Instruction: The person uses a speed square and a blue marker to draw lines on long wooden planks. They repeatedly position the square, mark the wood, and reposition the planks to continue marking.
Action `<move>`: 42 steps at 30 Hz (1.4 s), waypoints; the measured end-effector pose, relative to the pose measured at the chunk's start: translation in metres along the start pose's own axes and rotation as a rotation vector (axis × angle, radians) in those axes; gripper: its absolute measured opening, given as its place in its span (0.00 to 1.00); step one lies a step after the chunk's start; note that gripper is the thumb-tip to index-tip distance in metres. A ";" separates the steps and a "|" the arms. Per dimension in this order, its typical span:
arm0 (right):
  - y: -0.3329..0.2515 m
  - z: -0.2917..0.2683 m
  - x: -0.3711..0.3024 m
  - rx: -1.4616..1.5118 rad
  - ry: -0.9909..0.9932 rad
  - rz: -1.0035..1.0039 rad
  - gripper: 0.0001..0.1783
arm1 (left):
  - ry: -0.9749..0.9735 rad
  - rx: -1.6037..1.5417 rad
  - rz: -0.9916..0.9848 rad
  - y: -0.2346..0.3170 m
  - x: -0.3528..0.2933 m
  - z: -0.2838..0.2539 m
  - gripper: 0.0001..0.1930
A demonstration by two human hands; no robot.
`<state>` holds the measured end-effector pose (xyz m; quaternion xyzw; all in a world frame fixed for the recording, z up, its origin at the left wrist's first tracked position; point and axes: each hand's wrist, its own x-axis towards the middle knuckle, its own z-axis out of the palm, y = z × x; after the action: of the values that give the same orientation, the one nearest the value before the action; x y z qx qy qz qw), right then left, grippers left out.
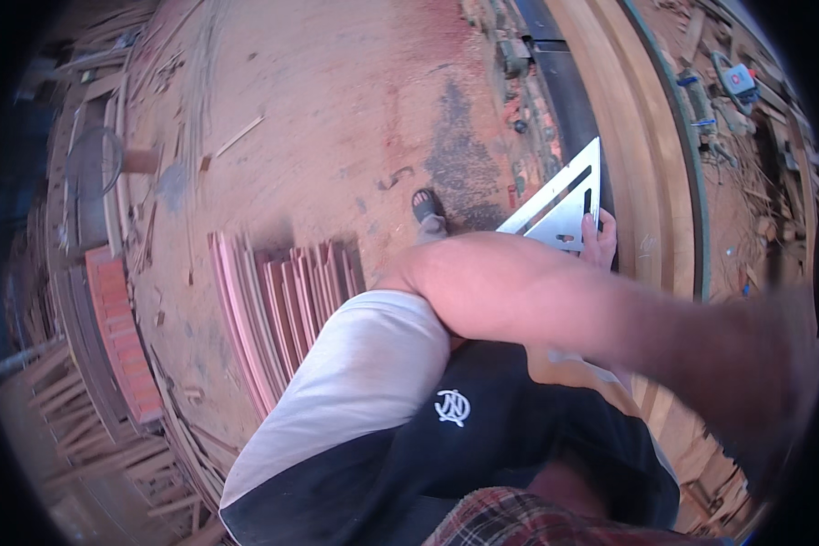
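Observation:
My right hand (pixel 599 238) grips the lower right edge of a silver triangular speed square (pixel 555 217) with cut-out slots. The square is tilted up beside a long wooden beam (pixel 642 136), its tip close to the beam's near side; whether they touch I cannot tell. My left arm, in a white sleeve, bends at the elbow and crosses in front of my body to the right. It hides my right forearm and the square's lower edge. At the right rim my left hand (pixel 778 355) is dark and smeared by motion, so its fingers cannot be made out.
Reddish wooden slats (pixel 287 291) stand stacked at the left of my body. Farther left are an orange slatted panel (pixel 123 332) and a round wire frame (pixel 94 164). Beyond the beam lie a grey box with a red button (pixel 739 82) and scrap wood. My sandalled foot (pixel 425 204) is on the dusty floor.

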<state>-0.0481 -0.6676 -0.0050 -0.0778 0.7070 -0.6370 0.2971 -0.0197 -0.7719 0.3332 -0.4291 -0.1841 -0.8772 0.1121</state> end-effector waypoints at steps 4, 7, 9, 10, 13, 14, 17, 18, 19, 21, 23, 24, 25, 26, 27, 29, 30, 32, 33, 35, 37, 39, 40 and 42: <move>0.001 0.010 0.046 -0.148 0.153 -0.358 0.22 | 0.423 0.184 0.023 0.078 -0.027 -0.083 0.18; -0.029 0.017 0.074 0.020 0.340 -0.233 0.21 | 0.785 0.663 -0.099 0.162 -0.086 -0.130 0.22; -0.052 0.031 0.101 -0.078 0.421 -0.354 0.20 | 1.021 0.948 -0.276 0.207 -0.132 -0.151 0.22; -0.062 0.038 0.116 -0.144 0.484 -0.321 0.21 | 1.127 1.049 -0.342 0.227 -0.156 -0.161 0.22; -0.084 0.051 0.161 -0.302 0.551 -0.339 0.23 | 1.301 0.998 -0.411 0.285 -0.225 -0.192 0.22; -0.091 0.053 0.178 -0.337 0.557 -0.356 0.23 | 1.350 0.893 -0.427 0.302 -0.244 -0.203 0.21; -0.101 0.059 0.223 -0.259 0.595 -0.298 0.23 | 1.379 0.718 -0.437 0.335 -0.288 -0.232 0.20; -0.106 0.061 0.239 -0.196 0.610 -0.272 0.23 | 1.348 0.604 -0.434 0.344 -0.296 -0.239 0.20; -0.112 0.063 0.256 -0.274 0.634 -0.257 0.23 | 1.312 0.496 -0.426 0.352 -0.300 -0.247 0.20; -0.121 0.063 0.283 -0.429 0.687 -0.215 0.24 | 1.227 0.285 -0.397 0.359 -0.300 -0.258 0.20; -0.126 0.069 0.313 -0.341 0.640 -0.213 0.24 | 1.126 0.080 -0.346 0.361 -0.294 -0.266 0.20; -0.130 0.074 0.336 -0.363 0.623 -0.224 0.25 | 1.071 0.007 -0.334 0.364 -0.289 -0.270 0.21; -0.134 0.076 0.355 -0.394 0.641 -0.174 0.25 | 1.027 0.048 -0.344 0.367 -0.284 -0.275 0.22; -0.135 0.078 0.372 -0.400 0.604 -0.196 0.25 | 1.025 0.088 -0.356 0.368 -0.280 -0.278 0.23; -0.135 0.080 0.390 -0.413 0.563 -0.214 0.25 | 1.053 0.145 -0.386 0.370 -0.277 -0.282 0.24; -0.136 0.083 0.428 -0.438 0.499 -0.213 0.25 | 0.952 0.387 -0.467 0.375 -0.270 -0.292 0.21; -0.136 0.088 0.451 -0.623 0.555 -0.314 0.26 | 0.992 0.439 -0.544 0.380 -0.266 -0.302 0.20; -0.134 0.096 0.493 -0.701 0.562 -0.448 0.26 | 1.132 0.555 -0.677 0.386 -0.257 -0.323 0.22; -0.134 0.099 0.512 -0.729 0.557 -0.455 0.26 | 1.181 0.609 -0.698 0.387 -0.253 -0.333 0.21; -0.138 0.109 0.546 -0.686 0.507 -0.431 0.27 | 1.278 0.722 -0.726 0.396 -0.247 -0.348 0.21; -0.146 0.121 0.572 -0.646 0.459 -0.350 0.27 | 1.319 0.739 -0.718 0.409 -0.243 -0.360 0.21; -0.159 0.139 0.593 -0.726 0.466 -0.355 0.27 | 1.366 0.743 -0.691 0.422 -0.242 -0.371 0.20; -0.165 0.149 0.599 -0.744 0.454 -0.365 0.27 | 1.394 0.734 -0.672 0.428 -0.242 -0.375 0.20; -0.177 0.165 0.608 -0.750 0.399 -0.291 0.27 | 1.460 0.710 -0.621 0.435 -0.242 -0.382 0.20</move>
<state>-0.5034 -1.1371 -0.0343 -0.1545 0.9142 -0.3744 0.0137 0.0093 -1.3170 0.0239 0.3710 -0.4378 -0.8146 0.0851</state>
